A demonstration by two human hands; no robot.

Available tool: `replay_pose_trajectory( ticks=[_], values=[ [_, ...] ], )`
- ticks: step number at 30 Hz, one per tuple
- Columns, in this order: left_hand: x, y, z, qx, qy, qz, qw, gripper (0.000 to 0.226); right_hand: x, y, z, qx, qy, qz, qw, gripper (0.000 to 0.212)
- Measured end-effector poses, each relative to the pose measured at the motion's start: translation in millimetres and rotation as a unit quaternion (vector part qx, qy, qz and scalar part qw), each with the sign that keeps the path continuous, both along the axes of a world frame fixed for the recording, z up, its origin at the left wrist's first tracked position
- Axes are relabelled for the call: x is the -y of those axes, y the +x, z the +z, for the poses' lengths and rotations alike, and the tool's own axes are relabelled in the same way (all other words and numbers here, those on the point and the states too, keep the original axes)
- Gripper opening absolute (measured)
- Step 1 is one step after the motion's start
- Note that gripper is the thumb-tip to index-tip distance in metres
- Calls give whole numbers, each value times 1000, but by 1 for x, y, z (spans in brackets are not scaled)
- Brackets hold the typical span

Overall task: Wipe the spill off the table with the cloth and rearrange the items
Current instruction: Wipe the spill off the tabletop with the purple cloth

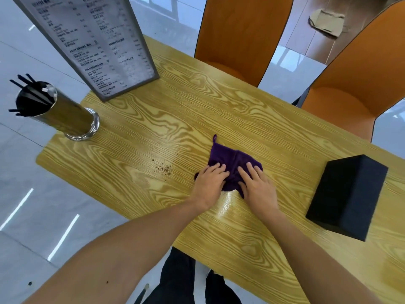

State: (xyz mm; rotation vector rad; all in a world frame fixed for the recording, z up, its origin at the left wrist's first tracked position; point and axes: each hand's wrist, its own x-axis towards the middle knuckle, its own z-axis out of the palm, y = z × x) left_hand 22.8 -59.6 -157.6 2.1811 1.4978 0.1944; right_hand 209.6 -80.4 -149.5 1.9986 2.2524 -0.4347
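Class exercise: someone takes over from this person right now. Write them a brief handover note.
Left hand and right hand: both flat, pressing the purple cloth at mid-table.
Crumbs lie left of the cloth, unwiped; a wet sheen shows just near the cloth.
Straw holder and menu stand stand far left; black box right.
Left: wipe, then rearrange.
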Motion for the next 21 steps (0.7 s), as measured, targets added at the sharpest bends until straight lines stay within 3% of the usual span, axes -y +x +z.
replay_pose_trajectory(
  ticks=[13,17,21],
  values=[
    [169,-11,-11,-16,27,6,999,42,155,8,-14,-4,2,92,996,52],
    [197,-26,-14,-11,54,29,998,35,174,-6,-13,-9,-1,141,990,53],
    [215,-41,-16,-16,51,85,995,42,173,-24,-13,-20,-15,182,983,54]
  ],
)
